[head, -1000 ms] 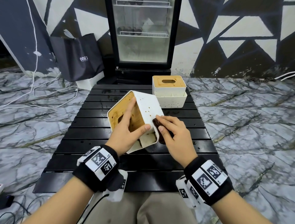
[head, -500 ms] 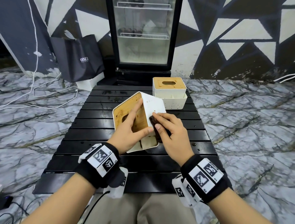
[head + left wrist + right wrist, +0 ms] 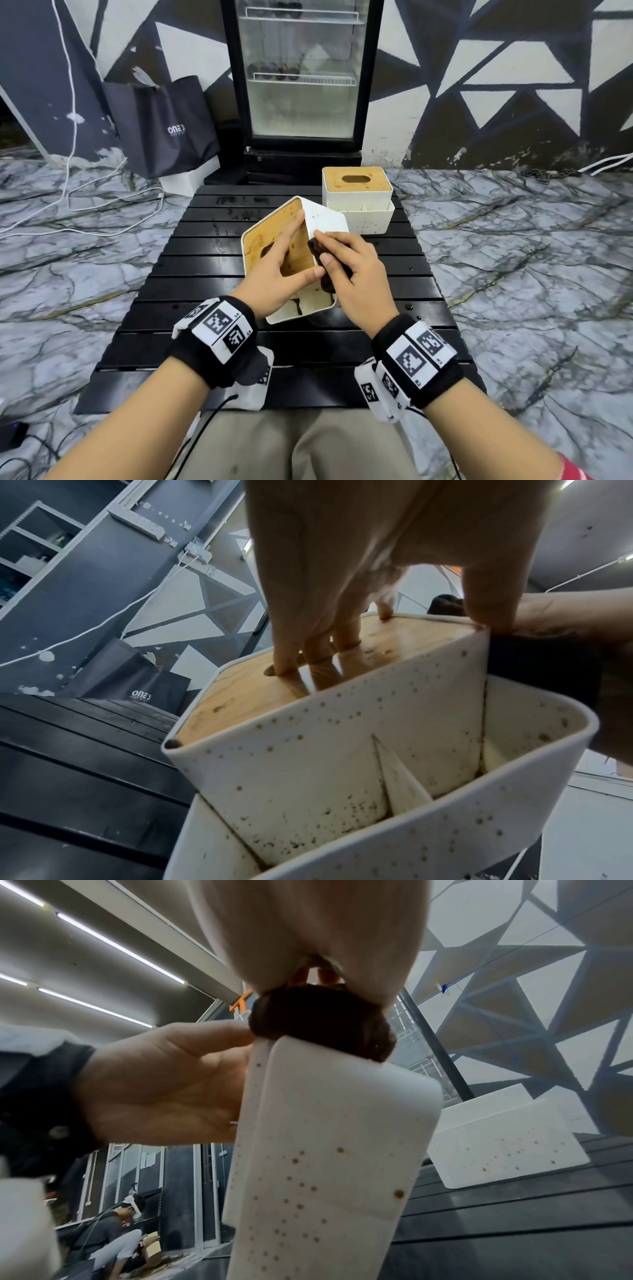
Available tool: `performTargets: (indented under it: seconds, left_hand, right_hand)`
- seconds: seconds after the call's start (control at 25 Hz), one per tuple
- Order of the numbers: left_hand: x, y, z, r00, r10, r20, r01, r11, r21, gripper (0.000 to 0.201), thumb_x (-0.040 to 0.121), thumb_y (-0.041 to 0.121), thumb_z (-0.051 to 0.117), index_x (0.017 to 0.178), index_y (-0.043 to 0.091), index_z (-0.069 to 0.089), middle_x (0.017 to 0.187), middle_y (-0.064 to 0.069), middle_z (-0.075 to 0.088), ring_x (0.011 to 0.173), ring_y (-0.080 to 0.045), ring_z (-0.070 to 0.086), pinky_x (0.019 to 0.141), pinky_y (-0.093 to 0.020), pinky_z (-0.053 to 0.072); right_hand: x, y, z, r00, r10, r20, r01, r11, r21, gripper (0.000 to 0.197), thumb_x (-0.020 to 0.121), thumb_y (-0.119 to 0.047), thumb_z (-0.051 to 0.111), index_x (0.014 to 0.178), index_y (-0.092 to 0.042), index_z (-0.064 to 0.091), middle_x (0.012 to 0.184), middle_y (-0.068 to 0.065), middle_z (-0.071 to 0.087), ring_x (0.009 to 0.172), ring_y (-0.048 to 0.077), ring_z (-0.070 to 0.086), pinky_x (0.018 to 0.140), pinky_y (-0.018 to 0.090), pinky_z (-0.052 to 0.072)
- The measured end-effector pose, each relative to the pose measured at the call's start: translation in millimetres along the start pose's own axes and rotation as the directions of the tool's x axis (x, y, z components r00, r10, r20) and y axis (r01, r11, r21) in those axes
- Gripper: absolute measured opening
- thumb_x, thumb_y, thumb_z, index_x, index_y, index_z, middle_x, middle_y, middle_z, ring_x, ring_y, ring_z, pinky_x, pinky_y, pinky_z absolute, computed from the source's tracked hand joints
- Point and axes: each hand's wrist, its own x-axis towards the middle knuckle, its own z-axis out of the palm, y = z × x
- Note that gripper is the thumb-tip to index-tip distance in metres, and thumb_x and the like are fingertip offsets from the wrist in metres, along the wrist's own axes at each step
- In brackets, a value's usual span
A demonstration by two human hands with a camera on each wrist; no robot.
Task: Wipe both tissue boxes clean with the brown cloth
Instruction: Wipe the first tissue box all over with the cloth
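- The left hand [image 3: 274, 274] steadies the near tissue box [image 3: 327, 222], which stands tilted on a lower edge on the black slatted worktop [image 3: 205, 260]. Its fingers lie straight across the wooden lid and the thumb presses the lid's near edge, so this grip is spread, bracing rather than pinching.
- The near tissue box is at the middle of the worktop, its wooden lid turned to the left and its white side facing up and right. Brown specks dot the lower white walls and the side pocket.
- The right hand [image 3: 352, 274] presses the bunched brown cloth [image 3: 317, 248] against that white side, fingers curled round the wad.
- The far tissue box [image 3: 356, 197] stands upright at the back right of the worktop, apart from both hands, specks on its base.
- Judged from this, the first box's side is being wiped. The next move calls for dragging the cloth down over the specked part, then turning the box to a fresh face.
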Motion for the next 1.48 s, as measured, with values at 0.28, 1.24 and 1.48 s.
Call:
performTargets:
  seconds: [0.28,1.24,1.48]
  left_hand:
    - [-4,0,-1,1.0,-0.02,-0.012,0.02,0.999,-0.04,0.087,0.08,0.033,0.07,0.146,0.043,0.014,0.147,0.023,0.028,0.137,0.001,0.028,0.111,-0.023,0.028]
    - [-14,1,0,0.998,-0.048,-0.028,0.042,0.981,-0.188,0.083,0.082,0.023,0.067,0.127,0.069,0.015,0.146,0.008,0.038,0.127,-0.012,0.045,0.075,-0.018,0.052]
    - [-14,3,-2,0.999,-0.038,-0.021,0.033,0.981,-0.192,0.085,0.082,0.017,0.068,0.132,0.062,0.014,0.147,0.013,0.033,0.123,-0.004,0.048,0.078,-0.02,0.054]
  right_hand:
    - [-5,5,1,0.999,0.028,-0.033,-0.028,1.0,-0.012,0.035,0.089,-0.026,0.046,0.123,-0.027,0.055,0.114,-0.011,0.052,0.107,0.012,0.042,0.095,0.012,0.028]
    - [8,14,2,0.997,-0.01,-0.071,0.004,0.997,-0.079,0.035,0.089,-0.024,0.047,0.122,-0.026,0.056,0.116,-0.005,0.054,0.107,0.015,0.04,0.094,0.002,0.02]
    - [8,14,3,0.992,0.054,-0.111,-0.059,0.997,-0.043,0.036,0.087,-0.025,0.047,0.121,-0.024,0.057,0.112,-0.014,0.048,0.105,0.016,0.041,0.092,0.007,0.024]
